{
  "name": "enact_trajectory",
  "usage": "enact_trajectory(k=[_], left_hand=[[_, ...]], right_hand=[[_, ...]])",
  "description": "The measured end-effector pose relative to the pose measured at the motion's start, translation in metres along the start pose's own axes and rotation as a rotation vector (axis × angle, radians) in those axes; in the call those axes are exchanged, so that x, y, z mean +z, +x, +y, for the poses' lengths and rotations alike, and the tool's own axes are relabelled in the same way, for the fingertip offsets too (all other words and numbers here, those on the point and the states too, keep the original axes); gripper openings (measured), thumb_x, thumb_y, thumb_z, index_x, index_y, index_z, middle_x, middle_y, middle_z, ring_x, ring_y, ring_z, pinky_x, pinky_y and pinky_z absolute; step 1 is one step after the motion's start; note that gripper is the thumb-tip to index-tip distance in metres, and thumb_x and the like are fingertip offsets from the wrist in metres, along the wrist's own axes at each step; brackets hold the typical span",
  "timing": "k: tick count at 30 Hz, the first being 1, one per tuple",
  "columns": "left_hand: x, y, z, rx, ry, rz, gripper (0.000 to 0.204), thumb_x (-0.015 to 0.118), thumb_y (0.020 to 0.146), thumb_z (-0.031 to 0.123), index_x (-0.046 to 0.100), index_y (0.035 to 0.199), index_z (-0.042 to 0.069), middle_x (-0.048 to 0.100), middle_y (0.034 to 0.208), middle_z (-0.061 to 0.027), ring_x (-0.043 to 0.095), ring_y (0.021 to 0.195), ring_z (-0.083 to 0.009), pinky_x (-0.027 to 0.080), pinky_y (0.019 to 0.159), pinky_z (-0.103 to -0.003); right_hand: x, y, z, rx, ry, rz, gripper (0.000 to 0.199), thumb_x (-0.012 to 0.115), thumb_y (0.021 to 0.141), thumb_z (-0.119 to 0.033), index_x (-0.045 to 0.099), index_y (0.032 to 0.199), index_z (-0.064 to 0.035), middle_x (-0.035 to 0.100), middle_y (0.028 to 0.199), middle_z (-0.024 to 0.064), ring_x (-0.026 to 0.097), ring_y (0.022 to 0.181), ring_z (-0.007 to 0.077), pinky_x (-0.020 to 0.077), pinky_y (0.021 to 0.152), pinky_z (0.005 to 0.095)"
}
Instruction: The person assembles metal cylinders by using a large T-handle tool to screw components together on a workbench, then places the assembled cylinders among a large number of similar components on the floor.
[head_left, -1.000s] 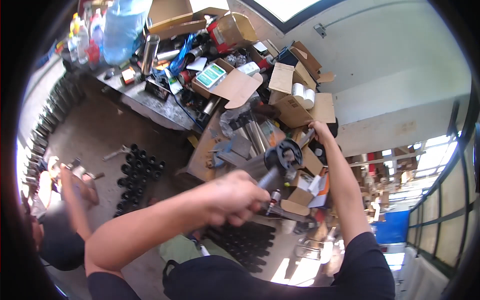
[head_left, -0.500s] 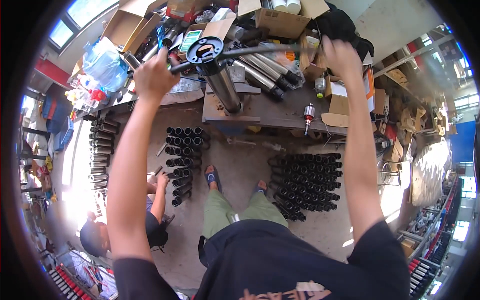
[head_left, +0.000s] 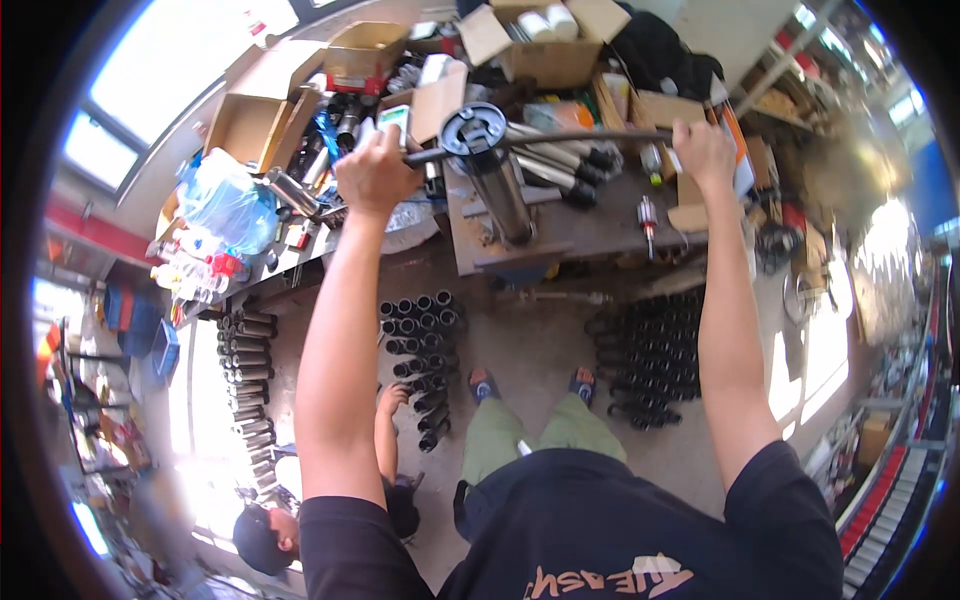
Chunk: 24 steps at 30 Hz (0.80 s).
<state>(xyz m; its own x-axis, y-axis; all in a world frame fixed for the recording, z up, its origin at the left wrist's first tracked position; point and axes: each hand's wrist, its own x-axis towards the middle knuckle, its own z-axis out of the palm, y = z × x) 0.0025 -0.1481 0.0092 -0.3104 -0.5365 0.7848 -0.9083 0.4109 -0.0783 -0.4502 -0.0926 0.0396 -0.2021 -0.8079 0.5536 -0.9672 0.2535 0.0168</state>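
Observation:
A long dark metal bar (head_left: 590, 135) lies crosswise at the round dark end collar (head_left: 473, 130) of a shiny metal cylinder (head_left: 500, 195). The cylinder stands tilted on a metal fixture at the bench edge. My left hand (head_left: 378, 172) is closed around the bar's short end, just left of the collar. Far out on the long end, my right hand (head_left: 705, 155) is wrapped round the bar. Both arms are stretched forward over the bench. How the bar meets the collar is too small to make out.
More metal cylinders (head_left: 555, 165) lie on the cluttered bench (head_left: 600, 225) beside a red-and-silver tool (head_left: 647, 220). Cardboard boxes (head_left: 555, 60) and a plastic bag (head_left: 225, 205) crowd its back and left. Black tubes (head_left: 650, 350) stand on the floor. A co-worker (head_left: 265, 535) crouches at lower left.
The whole view has shifted, with the bench scene now farther right and lower. My right hand and the bar's long end have swung slightly toward me relative to the cylinder. The co-worker's hand has moved.

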Motion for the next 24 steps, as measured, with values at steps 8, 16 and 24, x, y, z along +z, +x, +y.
enact_trajectory(k=[8,16,24], left_hand=[[0.014,0.028,-0.041,0.177,-0.014,-0.213,0.043,0.083,0.067,0.041,0.061,0.097,0.020,0.065,0.083,-0.0025,0.067,0.072,-0.0316,0.052,0.060,-0.044],[-0.032,0.014,0.178,0.799,-0.254,-0.592,0.059,0.082,0.068,0.023,0.060,0.118,0.001,0.061,0.124,-0.0183,0.059,0.113,-0.0342,0.048,0.095,-0.049],[0.062,0.079,0.164,0.384,0.739,-1.787,0.074,0.096,0.049,0.049,0.076,0.111,0.013,0.072,0.118,-0.0065,0.068,0.110,-0.0262,0.052,0.095,-0.039]], right_hand=[[-0.092,-0.121,-0.039,0.216,0.112,-0.156,0.061,0.039,0.099,-0.048,0.076,0.072,-0.0069,0.069,0.069,0.0195,0.070,0.067,0.0374,0.0564,0.064,0.0483],[-0.041,-0.098,0.004,0.272,0.434,-0.029,0.059,0.050,0.093,-0.051,0.072,0.060,-0.0069,0.065,0.056,0.0140,0.066,0.055,0.0326,0.0499,0.054,0.0439],[-0.074,-0.099,0.155,0.410,0.347,0.088,0.070,0.046,0.098,-0.056,0.053,0.042,-0.0147,0.045,0.038,0.0001,0.045,0.034,0.0130,0.0334,0.036,0.0368]])
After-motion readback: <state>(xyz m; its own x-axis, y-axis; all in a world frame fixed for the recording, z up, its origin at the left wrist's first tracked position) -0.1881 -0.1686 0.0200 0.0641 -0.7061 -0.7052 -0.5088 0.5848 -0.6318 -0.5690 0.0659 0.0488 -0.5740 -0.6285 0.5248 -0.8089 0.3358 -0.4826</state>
